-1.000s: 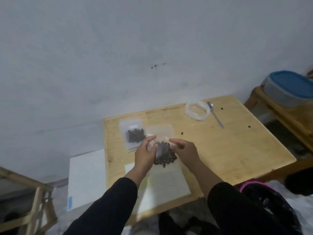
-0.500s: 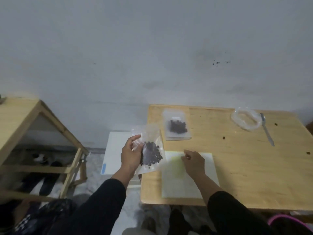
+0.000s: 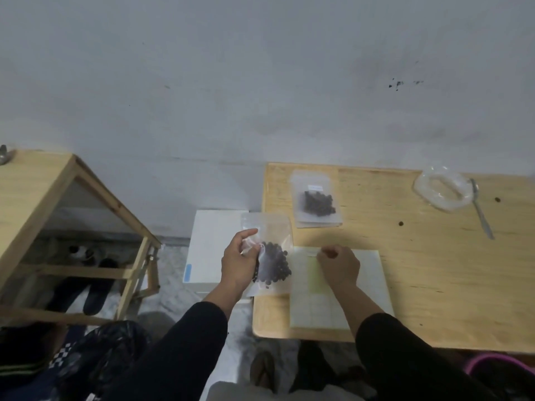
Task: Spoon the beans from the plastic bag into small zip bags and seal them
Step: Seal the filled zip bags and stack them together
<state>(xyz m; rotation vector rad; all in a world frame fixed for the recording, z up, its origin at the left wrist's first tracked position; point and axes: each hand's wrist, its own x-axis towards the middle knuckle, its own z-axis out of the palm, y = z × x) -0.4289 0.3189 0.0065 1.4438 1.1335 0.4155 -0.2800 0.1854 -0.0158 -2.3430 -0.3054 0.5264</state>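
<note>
The left hand point(image 3: 238, 263) grips a filled zip bag point(image 3: 267, 253) by its side, fingers and thumb curled round the plastic, with the dark beans point(image 3: 273, 266) bunched low just beside the palm. The bag hangs over the left edge of the worktop point(image 3: 434, 285), partly above the floor. Whether its seal is fully closed cannot be told from here. If it is not, a tilt or a squeeze from that grip could send beans out over the edge and onto the floor, where they would scatter and roll.

The right hand point(image 3: 337, 266) rests with fingers curled on the top edge of a pale sheet point(image 3: 362, 285) lying beneath it; it seems to pinch something thin there, perhaps an empty bag, but that is too faint to be sure. A fumbled pick with one hand could drag the sheet along.

Beyond both hands lies another bag point(image 3: 317, 201) of beans, flat on a small stack. Far to the right of the right hand sit the rolled-down plastic bag point(image 3: 441, 188) and the spoon point(image 3: 480, 209), touching it. It looks nearly empty, so few beans may remain. Stray beans point(image 3: 401, 223) lie loose between, and a sleeve sweeping across could knock them off.
</note>
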